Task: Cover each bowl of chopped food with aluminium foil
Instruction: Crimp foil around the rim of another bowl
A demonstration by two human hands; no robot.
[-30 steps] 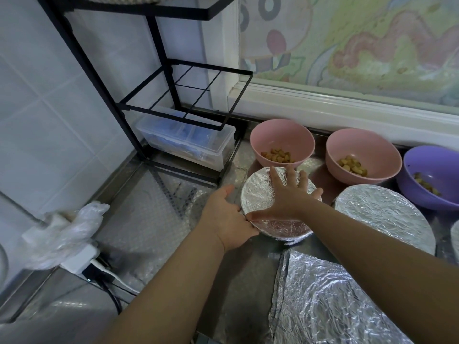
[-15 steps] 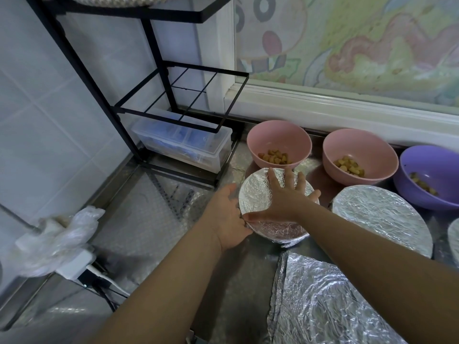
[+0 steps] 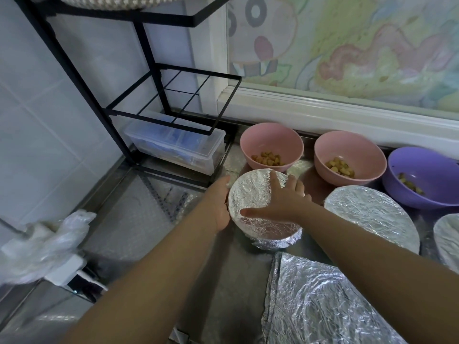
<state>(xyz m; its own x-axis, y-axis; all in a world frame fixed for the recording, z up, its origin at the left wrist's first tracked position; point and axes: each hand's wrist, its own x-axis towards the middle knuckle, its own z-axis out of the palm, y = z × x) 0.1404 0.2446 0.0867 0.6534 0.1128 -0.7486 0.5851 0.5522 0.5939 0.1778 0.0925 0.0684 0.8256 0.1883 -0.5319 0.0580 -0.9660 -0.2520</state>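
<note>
Bare steel counter (image 3: 154, 219) open left of the foil-covered bowl (image 3: 255, 194), black rack (image 3: 159, 100) and clear box (image 3: 173, 145) filling the back-left corner, left pink bowl (image 3: 272, 142) just behind, second covered bowl (image 3: 367, 214) near on the right, foil sheet (image 3: 323, 301) flat in front.

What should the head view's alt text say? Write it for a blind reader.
A right hand lies spread flat on a foil-covered bowl while the left hand cups its left side. Behind it, two pink bowls and a purple bowl of chopped food stand uncovered. Two more foil-covered bowls sit to the right, a loose foil sheet in front.
</note>
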